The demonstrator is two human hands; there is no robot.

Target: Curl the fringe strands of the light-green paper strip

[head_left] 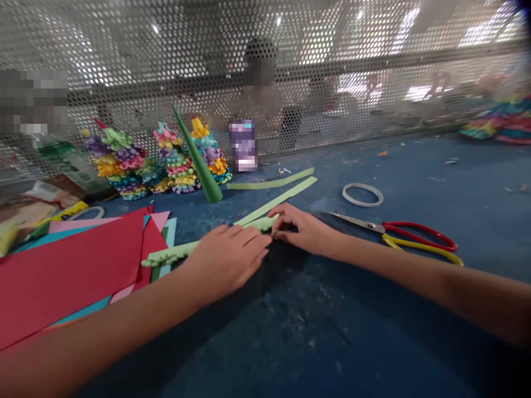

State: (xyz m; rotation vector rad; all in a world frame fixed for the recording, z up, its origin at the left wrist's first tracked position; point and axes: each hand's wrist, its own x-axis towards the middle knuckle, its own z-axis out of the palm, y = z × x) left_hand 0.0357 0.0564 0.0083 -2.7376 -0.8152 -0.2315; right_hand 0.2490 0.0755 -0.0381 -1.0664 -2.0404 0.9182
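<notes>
A light green paper strip [169, 256] with a curled, fringed edge lies on the blue table, its left end over the stacked paper. My left hand [232, 255] rests over the strip's middle, fingers closed on it and partly hidden. At the strip's right end my right hand [301, 228] pinches the fringed edge between thumb and forefinger. Just behind the hands lie a plain light green strip [286, 198] and another plain strip [271, 183]. A green paper cone [198, 160] stands upright beyond them.
Scissors [384, 228] with red and yellow handles and a roll of tape [362, 195] lie at right. Coloured paper sheets [78, 271] are stacked at left. Frilled paper cones [180, 160], a phone [243, 145] and a green bottle [70, 163] stand along the perforated metal screen [166, 61].
</notes>
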